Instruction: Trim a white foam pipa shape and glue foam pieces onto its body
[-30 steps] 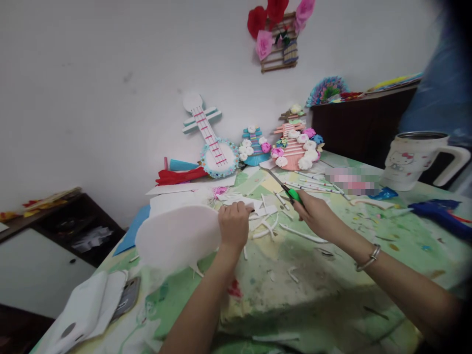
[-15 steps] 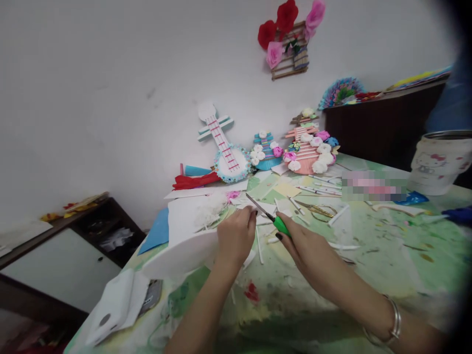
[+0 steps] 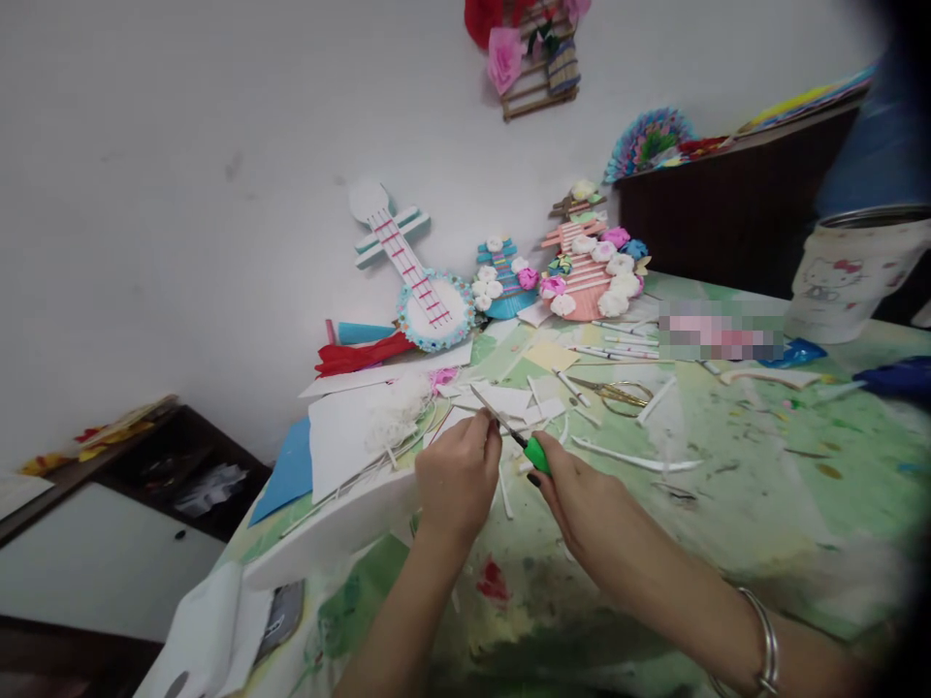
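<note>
Knife point(image 3: 536, 456), green handle, in right hand point(image 3: 582, 499), fingers curled tight round it, thumb along handle, blade angled up and left. Blade lies just beside fingertips of left hand point(image 3: 458, 475); can't tell if the edge touches anything there. Left hand fingers closed on end of white board point(image 3: 327, 533), which sticks out leftward from the fist, tilted on its edge over left part of table point(image 3: 727, 543); exact pinch point hidden by the hand. Hands near each other, low center of view. Bracelet point(image 3: 769, 640) on right wrist.

Around hands: white offcuts scattered past the fingers, one curved white strip point(image 3: 632, 458) right of the knife, gold-handled scissors point(image 3: 626, 393) lying flat beyond right hand. Striped pens point(image 3: 618, 351) in a loose group farther back. White sheet point(image 3: 341, 446) behind the board, overlapping blue sheet point(image 3: 287, 465). Phone point(image 3: 282, 620) lower left, partly under white case point(image 3: 210, 630).

Back of table, against wall: white banjo-shaped craft point(image 3: 440, 315) leaning, small blue craft point(image 3: 507, 302) next to it, then pink craft point(image 3: 591, 296) with flowers. Red cloth point(image 3: 364, 355) left of banjo base. Mug point(image 3: 836, 281) far right, cut off by dark edge of view
</note>
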Available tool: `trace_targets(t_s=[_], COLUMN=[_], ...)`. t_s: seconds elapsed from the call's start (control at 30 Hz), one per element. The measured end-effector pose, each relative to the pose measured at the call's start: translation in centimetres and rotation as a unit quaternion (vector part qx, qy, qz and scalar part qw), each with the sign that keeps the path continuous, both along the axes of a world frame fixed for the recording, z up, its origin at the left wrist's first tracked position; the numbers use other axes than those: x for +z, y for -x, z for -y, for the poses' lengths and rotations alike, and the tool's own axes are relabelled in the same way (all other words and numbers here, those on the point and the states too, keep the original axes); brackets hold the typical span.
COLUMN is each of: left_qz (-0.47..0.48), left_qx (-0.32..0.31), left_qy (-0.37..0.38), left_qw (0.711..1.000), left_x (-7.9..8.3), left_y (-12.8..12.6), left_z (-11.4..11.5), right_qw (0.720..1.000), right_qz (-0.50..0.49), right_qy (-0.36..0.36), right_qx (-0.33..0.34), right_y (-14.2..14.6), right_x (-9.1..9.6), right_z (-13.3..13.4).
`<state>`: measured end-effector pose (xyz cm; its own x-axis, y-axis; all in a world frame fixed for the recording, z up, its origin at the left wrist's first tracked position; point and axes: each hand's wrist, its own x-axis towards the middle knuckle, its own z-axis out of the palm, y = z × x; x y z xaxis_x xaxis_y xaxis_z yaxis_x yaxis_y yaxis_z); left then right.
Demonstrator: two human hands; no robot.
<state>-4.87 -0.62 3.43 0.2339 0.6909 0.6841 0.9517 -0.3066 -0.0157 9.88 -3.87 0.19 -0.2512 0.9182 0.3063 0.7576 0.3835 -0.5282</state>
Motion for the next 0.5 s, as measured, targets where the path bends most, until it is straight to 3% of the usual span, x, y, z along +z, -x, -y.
trace_targets(t_s=[0.3, 0.5], left_qz=[-0.027, -0.029], left_qx=[-0.019, -0.037], left_qy=[-0.021, -0.014], left_qw=[0.999, 0.999], left_x=[-0.33, -0.33], left_y=[-0.38, -0.12], left_z=[-0.17, -0.47], right_qw=[0.998, 0.998], right_qz=[0.024, 0.017], right_qy=[0.048, 0.052], right_qx=[-0.025, -0.019], right_y=[0.28, 0.21], right_x=[0.84, 0.33], right_z=[-0.02, -0.04])
